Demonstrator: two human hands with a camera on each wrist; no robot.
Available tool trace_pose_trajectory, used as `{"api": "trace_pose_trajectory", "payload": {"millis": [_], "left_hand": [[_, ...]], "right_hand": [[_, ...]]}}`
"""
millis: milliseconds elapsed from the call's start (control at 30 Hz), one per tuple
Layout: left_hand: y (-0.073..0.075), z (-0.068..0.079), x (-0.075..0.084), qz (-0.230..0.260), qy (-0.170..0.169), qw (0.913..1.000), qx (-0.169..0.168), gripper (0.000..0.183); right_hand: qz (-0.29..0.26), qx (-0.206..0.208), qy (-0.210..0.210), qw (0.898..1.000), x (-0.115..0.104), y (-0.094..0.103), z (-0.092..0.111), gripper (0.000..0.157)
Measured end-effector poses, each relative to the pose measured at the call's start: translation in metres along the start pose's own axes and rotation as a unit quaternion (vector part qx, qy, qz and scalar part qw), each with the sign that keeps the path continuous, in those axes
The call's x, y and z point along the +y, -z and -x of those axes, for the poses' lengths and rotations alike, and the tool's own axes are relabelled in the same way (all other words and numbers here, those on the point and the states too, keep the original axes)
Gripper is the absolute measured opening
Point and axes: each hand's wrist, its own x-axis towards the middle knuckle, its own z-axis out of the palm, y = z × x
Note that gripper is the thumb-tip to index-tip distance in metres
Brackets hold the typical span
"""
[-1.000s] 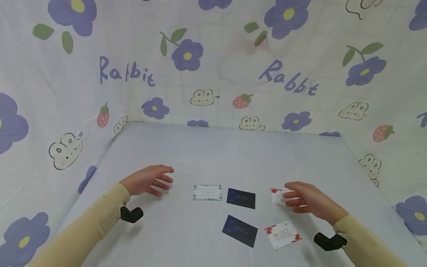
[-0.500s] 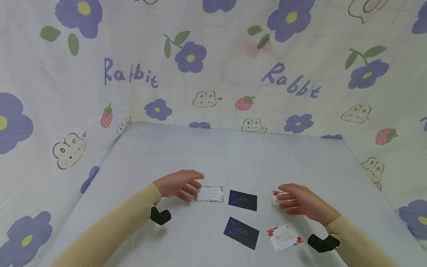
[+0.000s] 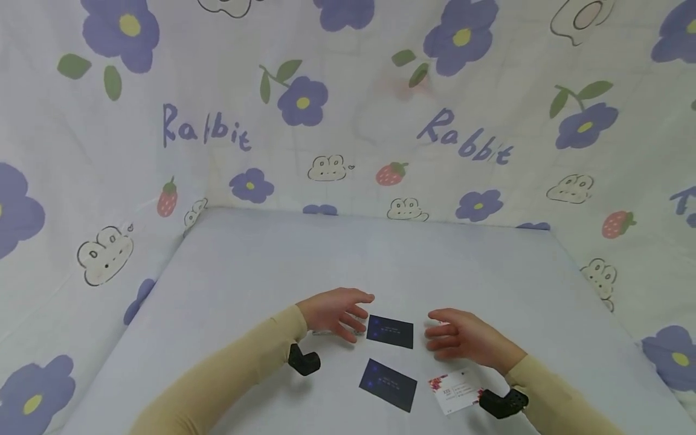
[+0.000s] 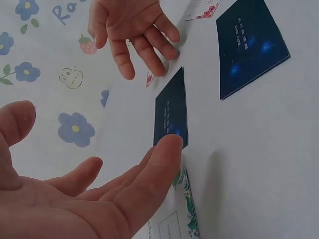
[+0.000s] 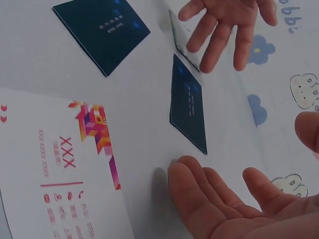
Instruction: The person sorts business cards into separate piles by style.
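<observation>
My left hand (image 3: 334, 314) hovers with spread fingers over a white business card with green leaf edging (image 4: 172, 219), covering most of it in the head view. Opposite it, my right hand (image 3: 470, 338) is held with fingers apart over a second white card, nearly all hidden beneath it. Between the two hands lies a dark blue business card (image 3: 390, 332). Nearer to me are another dark blue card (image 3: 388, 385) and a white card with red and orange patterning (image 3: 454, 393). Both palms face each other, and neither hand holds anything.
A pale cloth covers the table (image 3: 244, 254). Patterned fabric (image 3: 359, 121) with flowers and rabbits rises at the back and both sides. A black wrist device (image 3: 304, 359) sits on the left sleeve, and another (image 3: 502, 403) on the right.
My left hand has moved right, from beside the leaf-edged card to over it. My right hand has shifted a little to the left. The cards lie in the same arrangement.
</observation>
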Motion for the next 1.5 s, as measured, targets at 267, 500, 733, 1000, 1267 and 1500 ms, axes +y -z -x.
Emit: {"api": "trace_pose_trajectory", "payload": {"millis": [267, 500, 733, 1000, 1267, 1500], "left_hand": [[-0.007, -0.002, -0.002, 0.021, 0.001, 0.9998, 0.005, 0.071], [-0.009, -0.003, -0.006, 0.036, 0.0, 0.9993, 0.003, 0.071], [-0.011, -0.006, -0.008, 0.05, -0.005, 0.9987, -0.007, 0.072], [-0.011, -0.008, -0.009, 0.051, -0.004, 0.9987, -0.003, 0.072], [-0.012, -0.006, -0.009, 0.072, 0.001, 0.9974, 0.009, 0.072], [-0.013, -0.007, -0.011, 0.082, 0.002, 0.9965, 0.017, 0.071]], "right_hand": [[-0.07, 0.011, -0.017, 0.997, 0.001, -0.013, -0.002, 0.069], [-0.114, 0.011, -0.014, 0.993, 0.002, -0.02, -0.006, 0.07], [-0.115, 0.022, -0.007, 0.993, 0.003, -0.021, -0.009, 0.067], [-0.137, 0.022, -0.001, 0.99, 0.005, -0.022, -0.011, 0.066], [-0.151, 0.04, -0.002, 0.988, 0.008, -0.025, -0.014, 0.066], [-0.167, 0.055, -0.012, 0.984, 0.007, -0.028, -0.014, 0.069]]}}
